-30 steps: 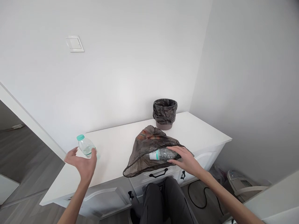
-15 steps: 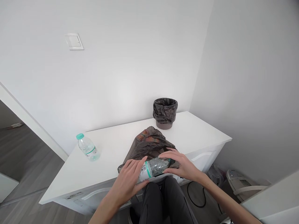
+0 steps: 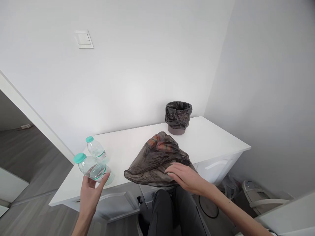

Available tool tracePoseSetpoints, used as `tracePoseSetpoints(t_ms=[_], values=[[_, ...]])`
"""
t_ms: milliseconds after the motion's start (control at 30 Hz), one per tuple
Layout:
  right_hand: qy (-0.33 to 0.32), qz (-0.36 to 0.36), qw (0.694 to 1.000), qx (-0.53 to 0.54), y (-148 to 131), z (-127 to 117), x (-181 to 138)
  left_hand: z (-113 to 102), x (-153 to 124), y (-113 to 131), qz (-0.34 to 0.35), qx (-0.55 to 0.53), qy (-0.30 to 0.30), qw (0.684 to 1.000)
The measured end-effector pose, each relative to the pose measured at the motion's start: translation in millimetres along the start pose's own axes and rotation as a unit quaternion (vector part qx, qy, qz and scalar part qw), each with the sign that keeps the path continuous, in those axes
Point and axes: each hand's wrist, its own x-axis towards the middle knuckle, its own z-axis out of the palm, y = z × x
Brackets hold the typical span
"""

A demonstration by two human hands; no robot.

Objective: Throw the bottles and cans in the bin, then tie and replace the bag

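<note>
My left hand [image 3: 92, 193] is closed around a clear plastic bottle [image 3: 92, 167] with a mint-green cap, held tilted near the front left of the white cabinet top. Just behind it stands a second clear bottle [image 3: 95, 147] with the same cap. A dark, see-through plastic bag [image 3: 152, 164] lies spread on the cabinet top, with orange-red items showing inside its far end. Over the bag's near right part rests my right hand [image 3: 184, 177], fingers stretched out to the left and holding nothing visible.
A small bin [image 3: 177, 119] lined with a black bag stands at the back against the wall. The white cabinet top [image 3: 216, 137] ends at a front edge just before my knees. On the floor at right are a grey appliance [image 3: 258, 193] and a black cable [image 3: 206, 213].
My left hand has carried the bottle from the bag's front edge to the left, beside the standing bottle. My right hand has let go of that bottle and stays by the bag.
</note>
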Motion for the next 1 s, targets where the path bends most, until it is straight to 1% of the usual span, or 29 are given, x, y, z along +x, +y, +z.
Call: tracePoseSetpoints(t_ms=[67,167,300,367,533,667,733,867,933,1000], values=[[-0.03,-0.01,1.0,-0.003,-0.3,8.6,3.8,-4.3,7.5,-9.0,-0.02,0.027,0.048,0.998],[-0.036,0.008,0.999,-0.033,8.7,25.3,8.1,-8.0,19.8,-21.7,-0.051,0.081,0.101,0.99],[-0.028,0.028,0.995,-0.088,31.4,42.9,18.7,-8.3,38.0,-32.3,-0.061,0.128,0.133,0.981],[-0.016,0.046,0.991,-0.123,42.5,46.8,28.0,-6.6,47.1,-34.7,-0.052,0.135,0.14,0.979],[0.041,0.121,0.974,-0.189,63.0,49.0,51.8,-0.7,66.3,-37.4,-0.034,0.139,0.143,0.979],[0.048,0.183,0.959,-0.213,75.1,47.3,63.4,4.0,80.0,-39.5,-0.028,0.134,0.149,0.979],[0.066,0.189,0.953,-0.225,80.8,44.7,68.6,6.1,87.1,-40.2,-0.026,0.131,0.149,0.98],[0.124,0.164,0.948,-0.243,91.5,38.7,78.6,8.9,96.1,-41.7,-0.031,0.122,0.143,0.982],[0.122,0.168,0.947,-0.244,96.2,37.3,82.1,9.4,94.2,-43.4,-0.021,0.115,0.137,0.984],[0.103,0.182,0.948,-0.241,100.8,37.1,84.8,9.6,86.9,-45.2,0.005,0.112,0.151,0.982]])
